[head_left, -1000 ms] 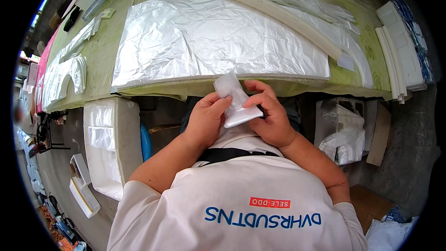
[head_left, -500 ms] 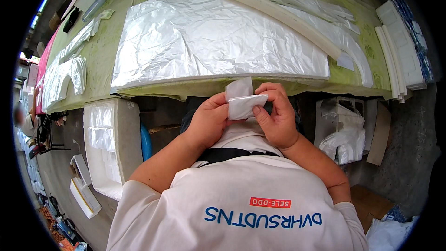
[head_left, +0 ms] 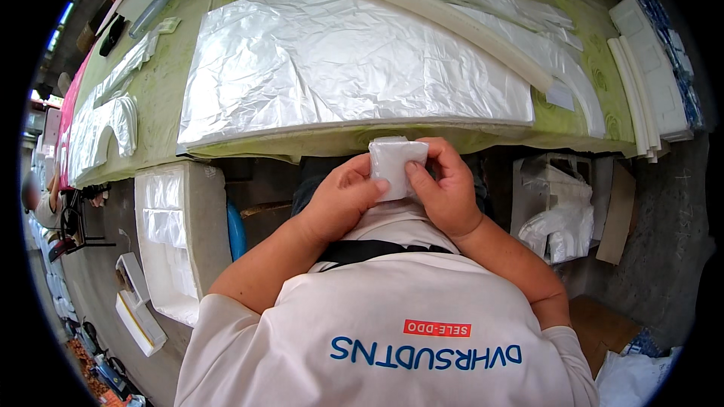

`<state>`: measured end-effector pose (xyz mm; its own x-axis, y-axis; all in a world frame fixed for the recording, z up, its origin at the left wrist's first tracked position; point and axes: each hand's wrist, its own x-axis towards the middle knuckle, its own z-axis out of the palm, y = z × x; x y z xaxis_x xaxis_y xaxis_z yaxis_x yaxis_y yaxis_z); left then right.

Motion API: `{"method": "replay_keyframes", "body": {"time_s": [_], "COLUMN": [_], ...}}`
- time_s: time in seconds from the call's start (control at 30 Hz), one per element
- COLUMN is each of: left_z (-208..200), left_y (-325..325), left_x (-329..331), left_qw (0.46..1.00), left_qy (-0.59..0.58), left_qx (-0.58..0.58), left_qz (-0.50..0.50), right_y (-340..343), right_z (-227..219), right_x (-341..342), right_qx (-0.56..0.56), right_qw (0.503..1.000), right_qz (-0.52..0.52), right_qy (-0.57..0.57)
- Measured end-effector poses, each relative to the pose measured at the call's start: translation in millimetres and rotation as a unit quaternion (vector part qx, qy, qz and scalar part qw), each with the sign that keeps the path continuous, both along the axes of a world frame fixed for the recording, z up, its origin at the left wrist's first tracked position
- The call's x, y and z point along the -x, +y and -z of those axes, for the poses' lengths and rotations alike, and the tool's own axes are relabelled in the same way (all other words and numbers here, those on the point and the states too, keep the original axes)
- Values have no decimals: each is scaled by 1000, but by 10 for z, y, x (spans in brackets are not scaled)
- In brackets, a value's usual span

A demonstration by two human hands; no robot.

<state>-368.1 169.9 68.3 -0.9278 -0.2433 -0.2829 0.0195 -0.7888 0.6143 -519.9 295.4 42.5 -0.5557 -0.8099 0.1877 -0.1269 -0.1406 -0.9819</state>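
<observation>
Now my left hand [head_left: 343,200] & right hand [head_left: 445,188] pinch the small folded plastic bag [head_left: 396,166]; soft, light, slippery, so I hold its edges.

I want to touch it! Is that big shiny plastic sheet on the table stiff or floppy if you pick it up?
Probably floppy: the plastic sheet is thin and crinkled all over. It likely weighs very little and its glossy surface may feel slippery, much like the small folded piece the hands hold.

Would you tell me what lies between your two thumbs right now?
A small folded white plastic bag, pinched between the left hand and right hand, as the head view shows.
</observation>
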Motion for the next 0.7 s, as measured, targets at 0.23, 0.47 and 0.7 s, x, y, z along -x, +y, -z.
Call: {"method": "replay_keyframes", "body": {"time_s": [0.23,0.47,0.7], "left_z": [21,-81,1], "left_y": [91,85,52], "left_x": [35,62,54], "left_qw": [960,962,957], "left_qy": [-139,-142,-154], "left_qx": [244,232,242], "left_qz": [-20,12,46], "right_y": [-18,-18,-18], "right_z": [-126,-131,-116], "right_x": [-42,-17,-24], "right_qx": [49,53,70], "right_qw": [988,976,974], "right_qz": [-6,10,15], "right_qy": [-148,-213,-214]}}
